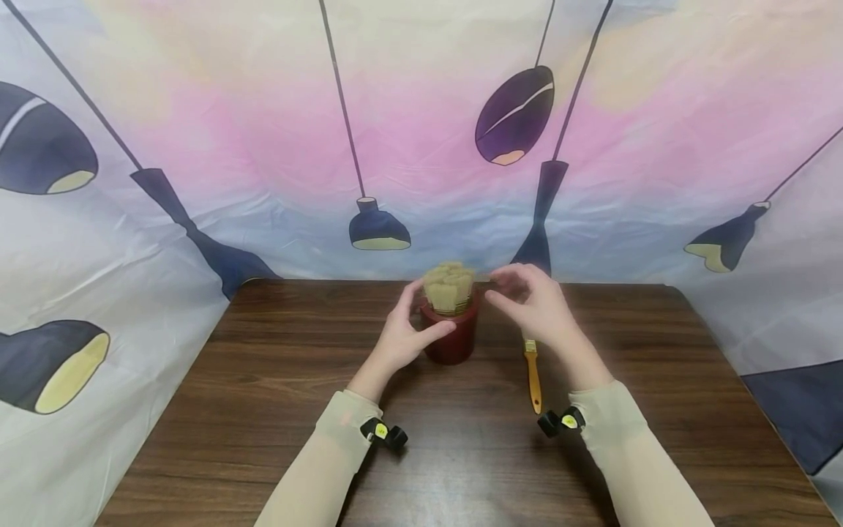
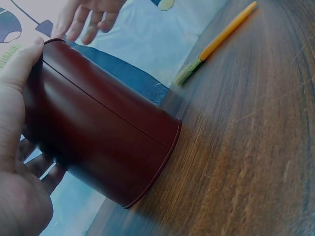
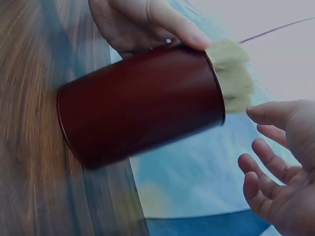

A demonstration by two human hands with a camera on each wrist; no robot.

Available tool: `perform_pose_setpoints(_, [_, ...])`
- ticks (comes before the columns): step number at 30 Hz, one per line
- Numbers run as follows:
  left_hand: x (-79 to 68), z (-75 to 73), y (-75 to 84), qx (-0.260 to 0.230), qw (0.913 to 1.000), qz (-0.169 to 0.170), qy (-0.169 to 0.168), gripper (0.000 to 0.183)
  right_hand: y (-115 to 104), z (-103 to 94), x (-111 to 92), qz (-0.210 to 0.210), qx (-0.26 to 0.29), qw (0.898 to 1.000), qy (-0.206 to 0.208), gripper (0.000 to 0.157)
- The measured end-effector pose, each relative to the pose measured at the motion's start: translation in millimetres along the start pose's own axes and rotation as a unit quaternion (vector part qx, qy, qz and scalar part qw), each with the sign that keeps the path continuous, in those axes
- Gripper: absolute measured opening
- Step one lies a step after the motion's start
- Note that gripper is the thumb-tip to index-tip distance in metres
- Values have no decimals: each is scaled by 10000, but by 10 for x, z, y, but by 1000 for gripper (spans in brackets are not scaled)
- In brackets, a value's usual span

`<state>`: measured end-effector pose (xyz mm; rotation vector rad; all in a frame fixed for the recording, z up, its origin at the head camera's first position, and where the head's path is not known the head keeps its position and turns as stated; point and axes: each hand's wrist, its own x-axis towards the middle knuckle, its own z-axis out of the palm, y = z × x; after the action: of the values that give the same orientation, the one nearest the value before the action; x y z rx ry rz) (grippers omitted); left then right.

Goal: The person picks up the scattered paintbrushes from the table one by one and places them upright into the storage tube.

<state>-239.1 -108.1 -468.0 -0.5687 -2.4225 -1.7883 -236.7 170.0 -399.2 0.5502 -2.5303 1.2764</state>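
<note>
A dark red cylindrical holder [image 1: 451, 347] stands on the table near its back edge. Out of its top stick the pale bristles [image 1: 449, 287] of several paintbrushes; their handles are hidden inside. My left hand [image 1: 400, 335] grips the holder from its left side, thumb across the front near the rim. To the right of the rim hovers my right hand [image 1: 536, 304], its fingers loosely bent and nothing between them. In the right wrist view its thumb tip appears close to the bristles [image 3: 234, 78]. A single paintbrush [image 1: 533, 377] with an orange handle lies below the right hand.
The brown wood-grain table [image 1: 276, 410] ends at the back against a hanging cloth [image 1: 290, 139] printed with lamps. Each wrist carries a small black camera on a strap.
</note>
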Motion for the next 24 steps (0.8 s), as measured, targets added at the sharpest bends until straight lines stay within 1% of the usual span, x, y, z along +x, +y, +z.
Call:
perform_pose_setpoints(6, [5,6,2,-61,10000,-3,16,89,178,-105,-182,409,-192,9987,231,32])
perform_pose_setpoints(12, [2,4,12,-35,10000,-10,11,90,414,-124,-394,735,-338,9960,392,34])
perform_pose_setpoints(18, [4,-1,16,-32,10000,-20,-7,92,593,-110,-583,1054,-619,9920,315,38])
perform_pose_setpoints(24, [0,6,9,-17,10000,-44,5,91,677,-121,-733,1527,-737,9855,-27,44])
